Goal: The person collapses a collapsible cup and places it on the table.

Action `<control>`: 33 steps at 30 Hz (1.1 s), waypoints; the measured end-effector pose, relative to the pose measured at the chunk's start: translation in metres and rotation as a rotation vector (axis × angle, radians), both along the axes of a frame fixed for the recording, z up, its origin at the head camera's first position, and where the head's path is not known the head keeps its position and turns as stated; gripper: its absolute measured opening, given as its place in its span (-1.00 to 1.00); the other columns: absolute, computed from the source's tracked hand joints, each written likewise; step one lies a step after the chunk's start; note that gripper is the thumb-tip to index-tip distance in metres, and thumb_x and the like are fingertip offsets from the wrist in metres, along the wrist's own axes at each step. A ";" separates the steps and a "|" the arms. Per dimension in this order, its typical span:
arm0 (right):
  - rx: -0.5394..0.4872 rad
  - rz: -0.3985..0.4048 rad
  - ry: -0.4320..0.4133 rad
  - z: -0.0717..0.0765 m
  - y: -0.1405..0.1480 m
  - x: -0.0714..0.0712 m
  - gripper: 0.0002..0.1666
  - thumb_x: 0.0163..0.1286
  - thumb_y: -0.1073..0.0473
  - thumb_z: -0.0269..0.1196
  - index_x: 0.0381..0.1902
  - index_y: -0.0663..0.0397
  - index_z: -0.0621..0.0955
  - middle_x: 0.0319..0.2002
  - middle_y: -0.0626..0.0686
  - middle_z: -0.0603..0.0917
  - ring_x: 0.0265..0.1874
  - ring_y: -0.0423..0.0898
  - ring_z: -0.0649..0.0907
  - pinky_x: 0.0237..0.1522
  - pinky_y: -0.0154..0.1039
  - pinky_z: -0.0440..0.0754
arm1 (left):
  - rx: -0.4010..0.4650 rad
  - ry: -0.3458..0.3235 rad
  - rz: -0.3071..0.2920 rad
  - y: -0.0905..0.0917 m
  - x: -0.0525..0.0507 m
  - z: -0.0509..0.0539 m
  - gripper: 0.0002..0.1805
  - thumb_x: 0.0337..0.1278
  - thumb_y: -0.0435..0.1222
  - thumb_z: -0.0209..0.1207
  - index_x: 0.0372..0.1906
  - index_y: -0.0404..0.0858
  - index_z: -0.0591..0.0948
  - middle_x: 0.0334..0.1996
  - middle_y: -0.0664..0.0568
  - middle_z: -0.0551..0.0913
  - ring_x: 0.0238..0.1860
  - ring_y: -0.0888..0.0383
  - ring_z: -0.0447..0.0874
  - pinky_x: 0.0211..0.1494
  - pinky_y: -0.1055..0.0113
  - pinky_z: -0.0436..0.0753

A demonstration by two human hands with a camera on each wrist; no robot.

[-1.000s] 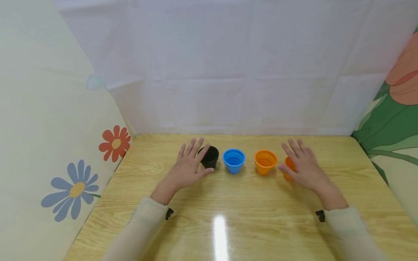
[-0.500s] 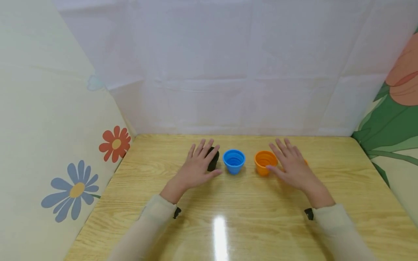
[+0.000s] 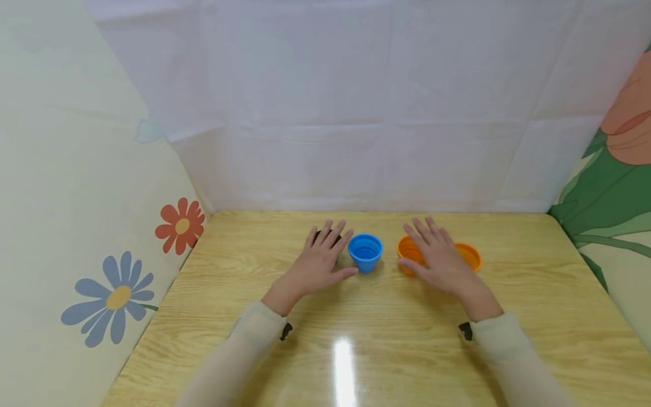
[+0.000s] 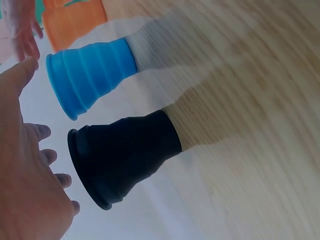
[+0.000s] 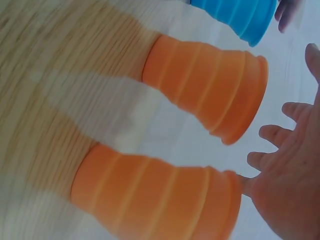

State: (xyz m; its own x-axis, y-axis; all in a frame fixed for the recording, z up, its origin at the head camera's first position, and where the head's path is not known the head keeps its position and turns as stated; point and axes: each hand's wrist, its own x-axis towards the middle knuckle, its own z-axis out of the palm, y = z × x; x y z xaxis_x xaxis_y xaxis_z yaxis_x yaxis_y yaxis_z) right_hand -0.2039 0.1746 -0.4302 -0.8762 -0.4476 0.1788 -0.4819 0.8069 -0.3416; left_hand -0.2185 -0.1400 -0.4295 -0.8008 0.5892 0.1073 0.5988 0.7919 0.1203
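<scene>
Four ribbed cups are not all fully seen; a black cup (image 4: 125, 152) stands upright at the left of a row, largely covered by my left hand (image 3: 315, 265) in the head view. Beside it is a blue cup (image 3: 365, 252). Two orange cups follow to the right, the inner orange cup (image 5: 205, 85) and the outer orange cup (image 3: 469, 255). My right hand (image 3: 439, 263) hovers with spread fingers above and in front of these two, partly hiding both. Straight, spread fingers on my left hand hover over the black cup. Neither hand holds anything.
The cups stand on a light wood-grain table (image 3: 386, 350) with a bright glare patch near its front. A white cloth (image 3: 356, 113) hangs behind the table's back edge. Flower-patterned panels (image 3: 117, 297) stand at both sides.
Both hands have moved inward, the left to the right and the right to the left. The right hand now covers part of the inner orange cup. The cups have not moved.
</scene>
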 end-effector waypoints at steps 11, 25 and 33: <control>-0.012 0.029 0.005 -0.003 -0.017 -0.005 -0.07 0.53 -0.24 0.12 0.63 0.03 0.08 0.62 0.21 -0.01 0.59 0.26 -0.11 0.52 0.37 -0.12 | -0.031 -0.035 0.013 0.014 -0.007 0.001 -0.05 0.39 0.28 0.00 0.65 -0.11 -0.02 0.65 -0.01 -0.20 0.63 -0.15 -0.35 0.60 -0.24 -0.20; 0.028 0.061 -0.003 -0.006 -0.037 -0.009 -0.07 0.51 -0.24 0.15 0.63 0.01 0.09 0.62 0.19 0.01 0.59 0.26 -0.11 0.51 0.38 -0.13 | -0.096 -0.020 0.015 0.020 -0.012 0.001 -0.04 0.38 0.30 -0.02 0.65 -0.10 0.00 0.64 -0.06 -0.09 0.63 -0.17 -0.25 0.61 -0.23 -0.16; 0.081 0.084 0.007 -0.007 -0.047 -0.012 -0.07 0.51 -0.31 0.09 0.62 -0.01 0.12 0.61 0.16 0.03 0.60 0.24 -0.06 0.52 0.37 -0.07 | -0.145 -0.022 0.014 0.022 -0.016 -0.001 -0.05 0.39 0.31 -0.06 0.65 -0.10 -0.01 0.64 -0.06 -0.08 0.63 -0.16 -0.25 0.61 -0.21 -0.19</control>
